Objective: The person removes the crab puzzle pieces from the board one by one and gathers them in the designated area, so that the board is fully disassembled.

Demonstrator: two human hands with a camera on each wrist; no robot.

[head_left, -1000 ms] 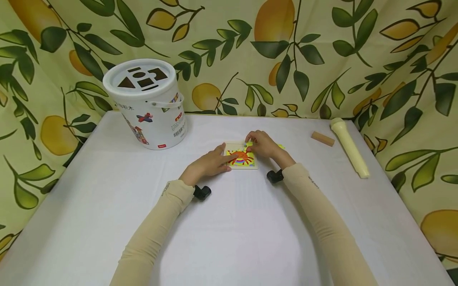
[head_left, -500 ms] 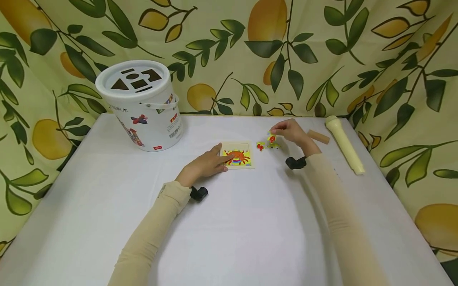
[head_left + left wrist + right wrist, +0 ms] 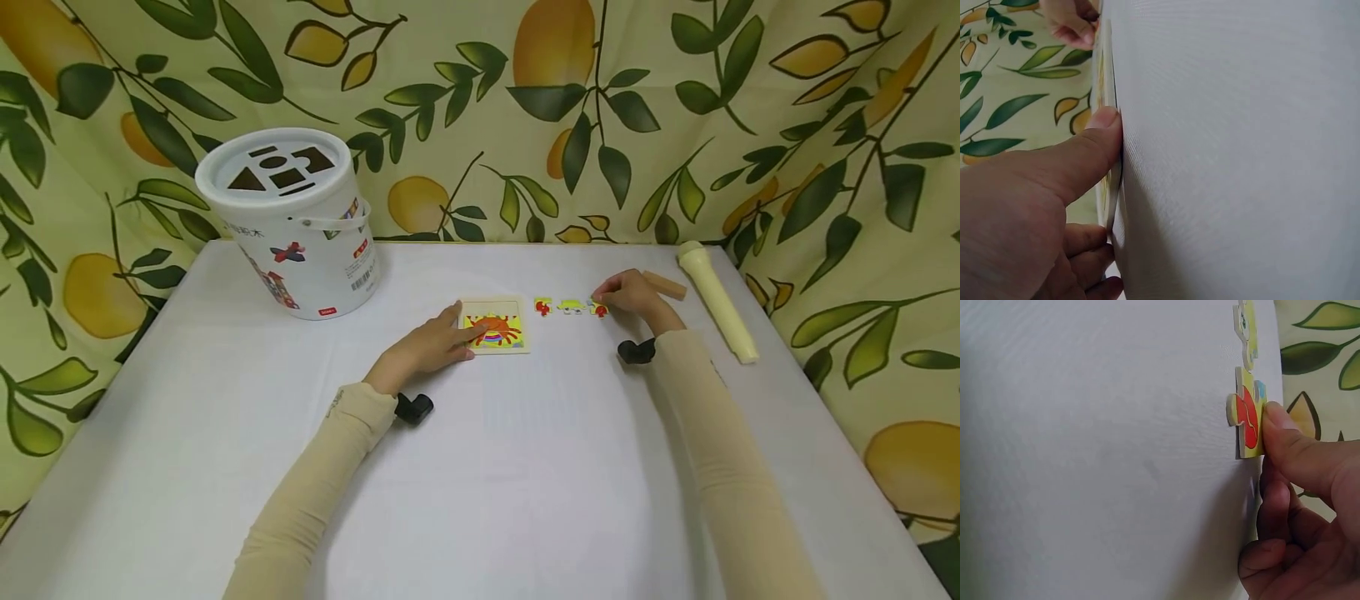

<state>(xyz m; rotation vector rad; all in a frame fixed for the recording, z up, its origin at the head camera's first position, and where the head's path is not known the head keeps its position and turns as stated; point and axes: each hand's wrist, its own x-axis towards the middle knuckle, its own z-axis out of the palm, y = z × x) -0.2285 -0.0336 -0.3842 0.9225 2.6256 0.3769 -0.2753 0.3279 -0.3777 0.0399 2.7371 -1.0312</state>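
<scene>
A small wooden jigsaw tray with a crab picture lies on the table in the head view, a bare strip along its far side. My left hand holds it at its left side, one finger lying over the picture. In the left wrist view the thumb presses the tray's edge and other fingers curl at it. My right hand pinches a red and yellow puzzle piece at its far edge, low at the tabletop. Left of it lie a yellow-green piece and a red and yellow piece.
A white bucket with a shape-hole lid stands at the back left. Behind my right hand lies a brown wooden block, with a cream stick-like object farther right. A leaf-patterned cloth hangs behind the white table.
My right hand has moved right from the tray carrying a puzzle piece, and has lowered it beside the other two. The left hand stays on the tray. The head view has shifted slightly.
</scene>
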